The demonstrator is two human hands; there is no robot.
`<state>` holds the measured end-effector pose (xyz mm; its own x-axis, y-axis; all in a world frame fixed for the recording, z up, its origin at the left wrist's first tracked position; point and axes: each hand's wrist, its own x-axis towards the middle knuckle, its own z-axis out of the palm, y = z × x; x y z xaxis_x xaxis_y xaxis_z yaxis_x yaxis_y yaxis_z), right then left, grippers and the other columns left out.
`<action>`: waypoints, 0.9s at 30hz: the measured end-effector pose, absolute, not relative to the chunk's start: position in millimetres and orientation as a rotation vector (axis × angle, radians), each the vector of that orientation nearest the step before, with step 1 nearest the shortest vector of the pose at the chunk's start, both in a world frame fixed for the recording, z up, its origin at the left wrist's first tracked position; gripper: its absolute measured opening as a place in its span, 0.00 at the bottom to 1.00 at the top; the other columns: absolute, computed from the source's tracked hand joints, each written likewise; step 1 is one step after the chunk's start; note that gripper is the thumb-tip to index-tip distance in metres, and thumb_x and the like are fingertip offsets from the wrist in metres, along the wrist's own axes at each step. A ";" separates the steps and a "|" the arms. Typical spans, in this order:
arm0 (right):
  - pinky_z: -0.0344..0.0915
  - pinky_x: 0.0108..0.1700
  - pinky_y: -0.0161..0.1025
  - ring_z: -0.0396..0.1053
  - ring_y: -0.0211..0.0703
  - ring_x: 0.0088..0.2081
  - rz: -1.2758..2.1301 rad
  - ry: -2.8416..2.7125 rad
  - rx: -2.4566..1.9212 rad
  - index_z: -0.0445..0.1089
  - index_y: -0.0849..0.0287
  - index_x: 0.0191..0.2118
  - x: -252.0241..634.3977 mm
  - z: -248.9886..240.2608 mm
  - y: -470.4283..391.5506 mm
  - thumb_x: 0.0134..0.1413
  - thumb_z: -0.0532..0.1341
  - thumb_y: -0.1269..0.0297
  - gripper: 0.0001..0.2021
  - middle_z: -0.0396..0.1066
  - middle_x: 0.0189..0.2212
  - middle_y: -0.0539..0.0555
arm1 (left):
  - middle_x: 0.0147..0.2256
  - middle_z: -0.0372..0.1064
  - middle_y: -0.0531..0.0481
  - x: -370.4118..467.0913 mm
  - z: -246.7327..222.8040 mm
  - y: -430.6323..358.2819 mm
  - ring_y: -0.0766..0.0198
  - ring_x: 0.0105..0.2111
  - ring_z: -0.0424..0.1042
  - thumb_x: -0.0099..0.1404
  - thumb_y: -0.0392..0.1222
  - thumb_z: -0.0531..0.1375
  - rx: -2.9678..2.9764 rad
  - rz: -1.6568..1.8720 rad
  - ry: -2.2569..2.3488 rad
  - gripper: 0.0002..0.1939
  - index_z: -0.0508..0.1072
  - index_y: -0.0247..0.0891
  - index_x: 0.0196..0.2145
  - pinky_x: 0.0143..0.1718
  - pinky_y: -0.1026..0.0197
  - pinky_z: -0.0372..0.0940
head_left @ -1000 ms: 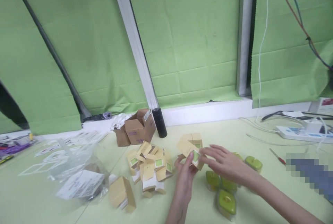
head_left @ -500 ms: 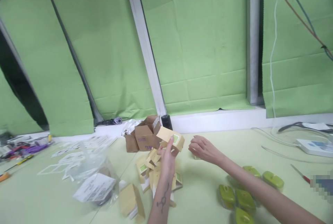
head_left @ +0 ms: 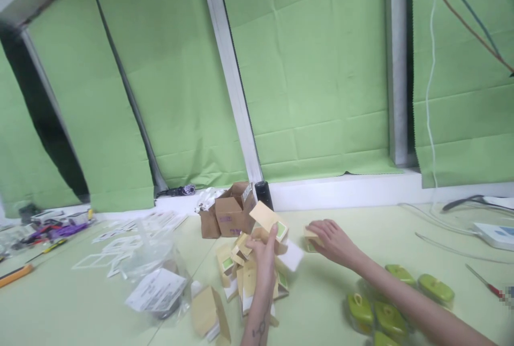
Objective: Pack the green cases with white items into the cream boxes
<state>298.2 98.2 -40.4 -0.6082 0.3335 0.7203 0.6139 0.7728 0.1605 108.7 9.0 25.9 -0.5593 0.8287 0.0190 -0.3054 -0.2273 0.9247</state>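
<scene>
My left hand [head_left: 265, 247] grips a small tan cardboard box [head_left: 268, 217] with a green-and-white label. The box's top flap stands up, and a white flap sticks out on its right side. To the right, my right hand [head_left: 331, 239] has its fingers curled over the end of another small tan carton [head_left: 310, 234], low over the table; part of that carton is hidden by the fingers. Below my left hand lies a pile of similar tan cartons [head_left: 247, 276], some with open flaps. One more open carton [head_left: 206, 308] lies to the left of the pile.
Several green-lidded containers [head_left: 389, 316] sit under my right forearm. A brown cardboard box [head_left: 231, 215] and a black cylinder [head_left: 263, 193] stand by the wall. Leftward are a plastic bag [head_left: 156, 281], white frames [head_left: 120, 244] and tools [head_left: 54, 246]. A red-handled screwdriver [head_left: 488, 284] lies right.
The carton in my left hand now shows its white flap swung out to the right. My right hand, formerly closed beside a carton on the table, now has its fingers on that carton.
</scene>
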 end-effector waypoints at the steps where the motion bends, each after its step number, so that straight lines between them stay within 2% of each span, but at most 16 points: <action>1: 0.62 0.50 0.48 0.65 0.48 0.50 -0.465 -2.269 -0.817 0.62 0.59 0.51 302.9 -42.4 104.3 0.58 0.57 0.68 0.15 0.67 0.49 0.59 | 0.48 0.65 0.37 102.8 27.4 9.2 0.50 0.49 0.67 0.45 0.42 0.69 0.765 1.898 1.359 0.37 0.54 0.39 0.49 0.48 0.52 0.60; 3: 0.64 0.48 0.51 0.65 0.50 0.50 -0.350 -2.290 -1.025 0.62 0.60 0.53 312.0 -45.2 116.2 0.58 0.58 0.64 0.17 0.64 0.52 0.59 | 0.50 0.63 0.36 91.0 31.3 10.0 0.44 0.53 0.62 0.41 0.37 0.70 0.982 1.881 1.601 0.39 0.55 0.40 0.49 0.52 0.45 0.54; 6: 0.68 0.43 0.48 0.69 0.45 0.43 -0.170 -2.347 -1.232 0.64 0.60 0.50 325.1 -46.8 127.1 0.59 0.58 0.62 0.14 0.67 0.47 0.55 | 0.54 0.59 0.32 79.6 38.2 11.0 0.37 0.59 0.49 0.40 0.30 0.68 1.262 1.808 1.828 0.38 0.58 0.37 0.48 0.56 0.37 0.41; 8: 0.69 0.40 0.45 0.70 0.43 0.40 -0.077 -2.363 -1.301 0.65 0.61 0.48 333.5 -44.3 125.9 0.60 0.57 0.62 0.13 0.68 0.45 0.55 | 0.60 0.49 0.30 80.8 40.3 10.6 0.40 0.63 0.37 0.43 0.31 0.66 1.408 1.802 1.901 0.37 0.57 0.34 0.51 0.59 0.38 0.33; 10: 0.69 0.40 0.44 0.70 0.42 0.40 -0.026 -2.347 -1.331 0.66 0.61 0.47 341.3 -38.3 116.7 0.60 0.57 0.62 0.12 0.68 0.43 0.54 | 0.62 0.42 0.30 91.5 37.1 8.1 0.45 0.64 0.32 0.49 0.36 0.64 1.645 1.770 1.947 0.35 0.55 0.31 0.53 0.60 0.39 0.30; 13: 0.67 0.38 0.43 0.69 0.45 0.39 0.007 -2.294 -1.319 0.65 0.62 0.43 349.9 -25.6 89.2 0.50 0.65 0.65 0.14 0.69 0.39 0.54 | 0.63 0.43 0.35 122.9 21.8 0.5 0.47 0.64 0.37 0.58 0.40 0.57 2.204 1.442 1.831 0.31 0.52 0.34 0.57 0.61 0.38 0.35; 15: 0.66 0.36 0.42 0.68 0.46 0.37 0.031 -2.247 -1.301 0.63 0.60 0.41 353.1 -18.3 65.1 0.44 0.67 0.70 0.17 0.70 0.36 0.54 | 0.64 0.39 0.42 146.9 9.4 -5.4 0.49 0.64 0.36 0.58 0.36 0.56 2.435 1.105 1.587 0.34 0.48 0.41 0.61 0.61 0.40 0.40; 17: 0.65 0.33 0.40 0.69 0.45 0.34 0.069 -2.205 -1.291 0.61 0.58 0.40 355.5 -14.1 40.5 0.46 0.65 0.70 0.15 0.71 0.35 0.53 | 0.64 0.40 0.44 166.3 0.7 -10.2 0.51 0.64 0.37 0.56 0.32 0.55 2.495 0.915 1.412 0.38 0.44 0.43 0.62 0.61 0.43 0.42; 18: 0.66 0.32 0.39 0.69 0.45 0.34 0.093 -2.191 -1.289 0.60 0.57 0.41 356.8 -13.3 28.9 0.47 0.64 0.69 0.15 0.71 0.36 0.53 | 0.63 0.43 0.43 172.9 -1.6 -12.3 0.51 0.63 0.41 0.56 0.31 0.55 2.478 0.875 1.374 0.39 0.44 0.43 0.62 0.61 0.44 0.45; 21: 0.67 0.38 0.41 0.70 0.48 0.42 0.114 -2.196 -1.193 0.62 0.54 0.39 362.9 -14.6 -0.5 0.48 0.63 0.68 0.12 0.71 0.44 0.55 | 0.54 0.57 0.43 180.8 -2.1 -18.7 0.53 0.54 0.58 0.54 0.29 0.55 2.383 0.822 1.392 0.35 0.52 0.44 0.59 0.52 0.50 0.59; 23: 0.65 0.45 0.45 0.66 0.52 0.49 0.083 -2.241 -1.029 0.63 0.55 0.34 368.0 -16.7 -14.9 0.47 0.64 0.63 0.09 0.68 0.49 0.58 | 0.49 0.59 0.45 179.7 -1.8 -24.1 0.54 0.50 0.61 0.51 0.27 0.55 2.381 0.791 1.428 0.32 0.58 0.44 0.54 0.47 0.53 0.62; 24: 0.64 0.46 0.46 0.66 0.54 0.49 0.083 -2.262 -0.951 0.64 0.55 0.32 370.4 -17.7 -20.4 0.46 0.65 0.59 0.10 0.68 0.49 0.58 | 0.47 0.59 0.45 178.4 -2.8 -27.1 0.55 0.49 0.61 0.50 0.25 0.54 2.401 0.788 1.441 0.32 0.60 0.44 0.52 0.47 0.53 0.62; 26: 0.66 0.40 0.44 0.70 0.49 0.41 0.155 -2.268 -0.899 0.64 0.55 0.32 373.5 -19.7 -28.0 0.50 0.62 0.54 0.11 0.72 0.41 0.56 | 0.45 0.59 0.45 175.7 -8.3 -32.4 0.55 0.48 0.60 0.48 0.23 0.52 2.449 0.806 1.437 0.31 0.61 0.43 0.50 0.46 0.54 0.62; 27: 0.67 0.35 0.40 0.72 0.45 0.35 0.206 -2.257 -0.916 0.65 0.55 0.34 373.9 -20.9 -30.1 0.54 0.58 0.54 0.10 0.74 0.35 0.53 | 0.45 0.59 0.45 174.7 -12.7 -34.5 0.56 0.48 0.61 0.48 0.22 0.51 2.470 0.826 1.424 0.31 0.61 0.43 0.49 0.46 0.54 0.62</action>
